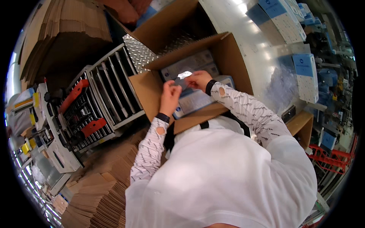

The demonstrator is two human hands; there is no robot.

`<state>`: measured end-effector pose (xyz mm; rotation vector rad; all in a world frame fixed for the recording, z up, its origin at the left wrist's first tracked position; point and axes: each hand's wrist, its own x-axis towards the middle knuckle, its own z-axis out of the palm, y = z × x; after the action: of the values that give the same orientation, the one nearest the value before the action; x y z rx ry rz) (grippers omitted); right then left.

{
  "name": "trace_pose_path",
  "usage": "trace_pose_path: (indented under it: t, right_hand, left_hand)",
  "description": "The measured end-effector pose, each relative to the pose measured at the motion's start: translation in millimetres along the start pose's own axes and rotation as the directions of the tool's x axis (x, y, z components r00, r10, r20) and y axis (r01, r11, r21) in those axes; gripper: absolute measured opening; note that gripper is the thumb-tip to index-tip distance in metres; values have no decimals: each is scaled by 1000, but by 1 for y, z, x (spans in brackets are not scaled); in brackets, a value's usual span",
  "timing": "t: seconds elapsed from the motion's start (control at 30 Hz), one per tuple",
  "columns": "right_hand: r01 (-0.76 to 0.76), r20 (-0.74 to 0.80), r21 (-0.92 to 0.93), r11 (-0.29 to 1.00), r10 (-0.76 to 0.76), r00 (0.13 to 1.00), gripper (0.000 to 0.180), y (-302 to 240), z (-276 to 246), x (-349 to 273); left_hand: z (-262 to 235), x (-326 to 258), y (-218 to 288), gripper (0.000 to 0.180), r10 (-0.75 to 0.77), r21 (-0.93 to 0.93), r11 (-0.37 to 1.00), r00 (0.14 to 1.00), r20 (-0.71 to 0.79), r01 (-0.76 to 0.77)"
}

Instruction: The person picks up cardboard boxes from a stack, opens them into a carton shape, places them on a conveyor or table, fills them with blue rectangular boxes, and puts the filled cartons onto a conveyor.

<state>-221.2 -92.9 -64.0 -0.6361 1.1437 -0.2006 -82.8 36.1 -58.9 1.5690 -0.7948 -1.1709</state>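
Observation:
An open brown cardboard carton (236, 60) stands in front of me, its flaps spread. White-and-blue boxes (192, 103) lie inside it. Over them I hold a small, shiny, see-through piece of plastic film (185, 75) that catches the light. My right hand (200, 80) pinches it at its right side. At its left, my left hand (170, 98) has its fingers curled together by the film's edge; what they grip is partly hidden. Both forearms wear patterned white sleeves with dark cuffs.
A second open carton (167, 22) stands beyond, with another person's hands (123, 9) near it. On the left are a roller conveyor (114, 83) and flattened cardboard stacks (64, 30). A metal table (253, 49) at right bears blue-and-white boxes (305, 78) and clear plastic bags (282, 85).

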Motion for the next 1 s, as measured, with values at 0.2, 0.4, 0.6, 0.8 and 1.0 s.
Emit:
trace_pose_path:
  t: [0.2, 0.4, 0.6, 0.8, 1.0]
  right_hand:
    - [-80, -217, -775, 627, -144, 965, 33, 26, -56, 177]
    - [-200, -229, -962, 185, -153, 961, 29, 85, -27, 256]
    - [-108, -217, -632, 768, -41, 975, 30, 88, -62, 231]
    - [-53, -139, -951, 306, -266, 954, 31, 71, -59, 267]
    - [535, 312, -788, 305, -551, 774, 13, 31, -44, 187]
  left_hand:
    - [-2, -24, -6, 63, -110, 738, 586, 869, 483, -336]
    - [-7, -26, 0, 63, -113, 730, 594, 863, 492, -338]
    - [-18, -22, -1, 62, -130, 687, 655, 849, 512, -314]
    - [-20, -12, -5, 63, -160, 608, 700, 748, 644, -374]
    - [-37, 2, -16, 67, -317, 643, 727, 713, 626, -242]
